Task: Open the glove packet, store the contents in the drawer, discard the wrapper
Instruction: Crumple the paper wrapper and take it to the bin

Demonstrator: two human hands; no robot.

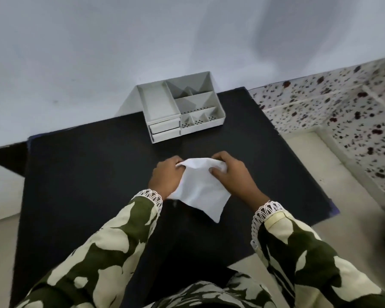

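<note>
A white glove packet (200,187) is held above the black table (87,174), just in front of me. My left hand (165,176) grips its upper left corner and my right hand (230,174) grips its upper right corner, with the top edge bunched between them. The packet's lower corner hangs loose toward me. Its contents are hidden inside. Beyond the hands, at the table's far edge against the wall, stands a white desk organiser (180,107) with several open compartments on top and two small drawers (165,130) at its front left, both pushed in.
A pale wall rises behind the table. To the right lies a speckled floor (343,103) with a cream ledge (320,156) beside the table's right edge. My patterned green and cream sleeves fill the foreground.
</note>
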